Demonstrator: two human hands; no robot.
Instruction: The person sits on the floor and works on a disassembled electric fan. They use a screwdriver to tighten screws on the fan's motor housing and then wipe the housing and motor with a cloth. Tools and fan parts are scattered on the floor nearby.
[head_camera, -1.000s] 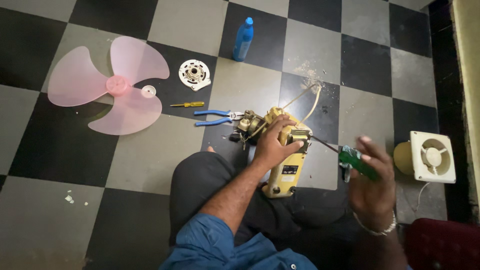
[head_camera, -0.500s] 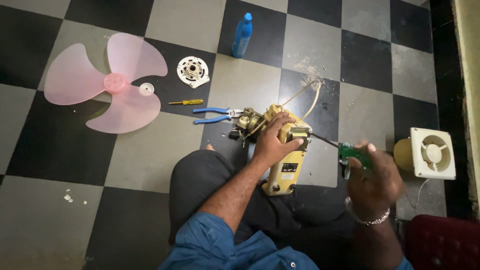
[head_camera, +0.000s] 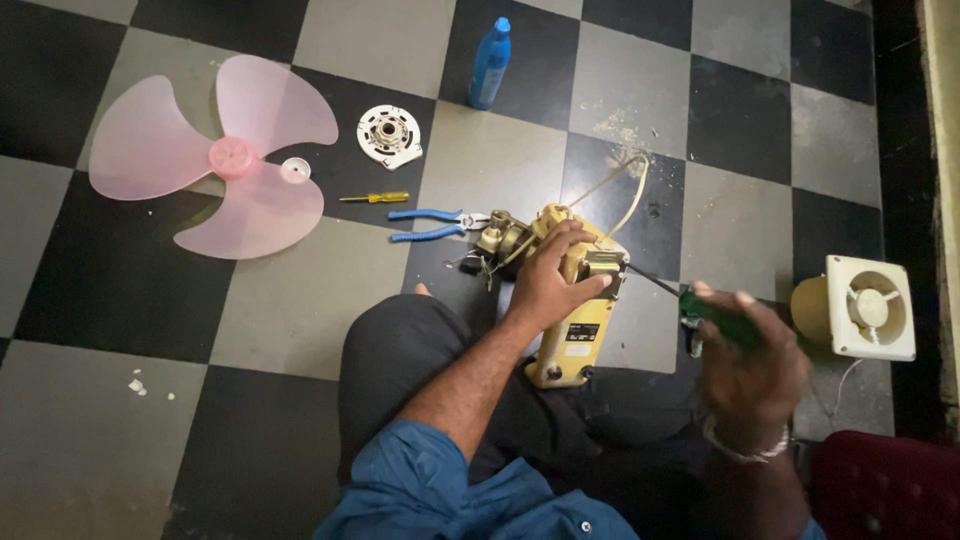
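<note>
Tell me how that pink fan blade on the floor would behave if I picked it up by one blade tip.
The pink fan blade looks like thin translucent plastic, so probably light for its span. Lifted by one tip it would likely flex and droop. Lying flat on the checkered floor, it should slide rather than roll.

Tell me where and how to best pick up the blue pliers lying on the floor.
Grip the pliers by the two blue handles, which lie flat, slightly spread and point left toward the pink fan blade. Probably come from above on that left side: the metal nose points right, close to the yellow fan body that the left hand holds.
</note>
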